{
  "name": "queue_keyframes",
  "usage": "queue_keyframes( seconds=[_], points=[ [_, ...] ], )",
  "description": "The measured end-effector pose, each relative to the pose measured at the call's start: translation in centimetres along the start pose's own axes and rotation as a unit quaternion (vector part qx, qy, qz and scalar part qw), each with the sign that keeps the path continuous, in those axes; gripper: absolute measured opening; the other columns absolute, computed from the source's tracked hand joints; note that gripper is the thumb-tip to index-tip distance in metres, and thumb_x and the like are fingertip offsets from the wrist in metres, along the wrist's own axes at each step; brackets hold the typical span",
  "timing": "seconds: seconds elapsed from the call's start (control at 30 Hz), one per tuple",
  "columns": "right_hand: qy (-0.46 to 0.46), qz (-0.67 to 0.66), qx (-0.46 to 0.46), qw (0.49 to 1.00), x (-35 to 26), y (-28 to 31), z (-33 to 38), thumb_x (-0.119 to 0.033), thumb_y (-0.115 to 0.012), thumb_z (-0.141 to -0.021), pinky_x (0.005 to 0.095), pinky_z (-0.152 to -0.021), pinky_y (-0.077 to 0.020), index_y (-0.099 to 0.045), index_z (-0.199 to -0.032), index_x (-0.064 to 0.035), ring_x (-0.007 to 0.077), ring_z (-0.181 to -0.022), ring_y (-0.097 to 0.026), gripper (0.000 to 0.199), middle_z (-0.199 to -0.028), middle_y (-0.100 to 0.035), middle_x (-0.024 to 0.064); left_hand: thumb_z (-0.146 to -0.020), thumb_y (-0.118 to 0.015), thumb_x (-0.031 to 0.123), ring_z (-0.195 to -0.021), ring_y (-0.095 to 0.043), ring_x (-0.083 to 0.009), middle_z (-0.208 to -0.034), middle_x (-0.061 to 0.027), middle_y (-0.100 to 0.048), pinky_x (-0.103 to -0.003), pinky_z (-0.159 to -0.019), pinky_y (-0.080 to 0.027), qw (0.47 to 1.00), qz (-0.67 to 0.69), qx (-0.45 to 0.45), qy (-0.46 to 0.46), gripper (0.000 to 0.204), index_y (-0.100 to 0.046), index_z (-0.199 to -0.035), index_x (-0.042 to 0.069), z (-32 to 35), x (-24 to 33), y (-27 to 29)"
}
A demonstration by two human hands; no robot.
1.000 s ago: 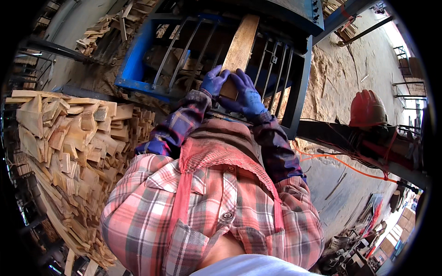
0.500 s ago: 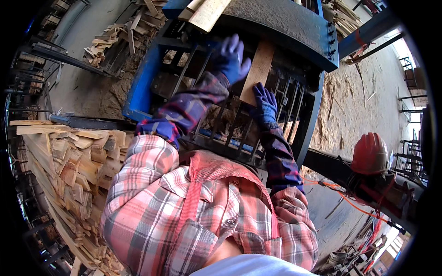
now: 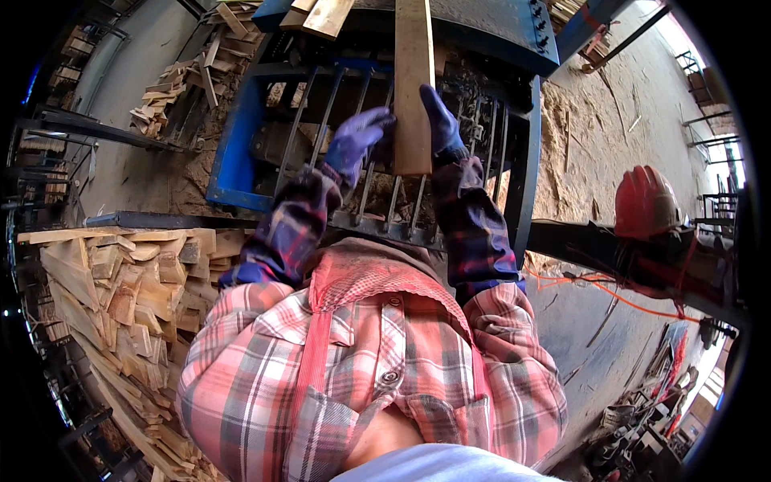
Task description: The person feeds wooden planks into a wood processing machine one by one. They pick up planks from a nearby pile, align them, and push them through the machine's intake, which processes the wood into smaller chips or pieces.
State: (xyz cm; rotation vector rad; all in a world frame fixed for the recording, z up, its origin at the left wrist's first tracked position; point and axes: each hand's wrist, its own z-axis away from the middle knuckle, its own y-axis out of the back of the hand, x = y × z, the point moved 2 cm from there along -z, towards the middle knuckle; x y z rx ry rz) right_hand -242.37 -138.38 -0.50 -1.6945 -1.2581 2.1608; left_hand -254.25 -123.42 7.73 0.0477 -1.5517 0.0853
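A long wooden plank [image 3: 413, 104] runs lengthwise over dark metal bars [image 3: 363, 189], its near end toward me. Along its right edge my right hand [image 3: 442, 124], in a blue-purple glove, grips the plank; part of the hand is hidden beneath the wood. My left hand [image 3: 353, 143], gloved alike, is at the plank's left edge with fingers stretched toward it. Whether those fingertips touch the wood I cannot tell. The bars sit inside a blue machine frame [image 3: 233, 153].
Short boards [image 3: 328, 18] lie on the machine's far left. A large stack of wood pieces [image 3: 128, 281] stands at my left, with more scraps [image 3: 165, 96] on the floor beyond. A red hard hat [image 3: 645, 201] rests on a dark beam at right, near an orange cord [image 3: 634, 304].
The plank has shifted left and toward me, showing more of its length. My left hand has come down from beyond it to its left edge. My right hand has moved up its right edge.
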Motion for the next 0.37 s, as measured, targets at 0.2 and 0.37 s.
queue_keyframes(
  seconds=[0.2, 0.37],
  points=[
    [-0.014, 0.014, 0.039, 0.999, 0.7, -2.0, 10.9, -0.029, -0.069, -0.088, 0.0320, -0.081, -0.0484, -0.058, -0.118, -0.0005, 0.0175, -0.089, -0.061, 0.043, -0.099, -0.064, 0.0054, -0.089, -0.069, 0.036, -0.117, -0.053, -0.0246, -0.127, -0.0159, -0.056, -0.035, -0.103, -0.039, 0.986, -0.072, 0.152, -0.012, 0.062, -0.050, -0.131, -0.005, 8.5, -4.5, -4.9],
    [0.258, 0.267, 0.090, 0.924, 3.4, -3.0, 14.3, -0.034, -0.070, -0.087, 0.0384, -0.084, -0.0452, -0.058, -0.121, -0.0075, 0.0243, -0.093, -0.056, 0.045, -0.110, -0.058, 0.0134, -0.085, -0.073, 0.041, -0.116, -0.053, -0.0262, -0.129, -0.0146, -0.055, -0.034, -0.097, -0.042, 0.991, 0.124, 0.050, 0.025, 0.072, -0.044, -0.135, -0.002, 12.2, -4.6, -10.6]
  ],
)
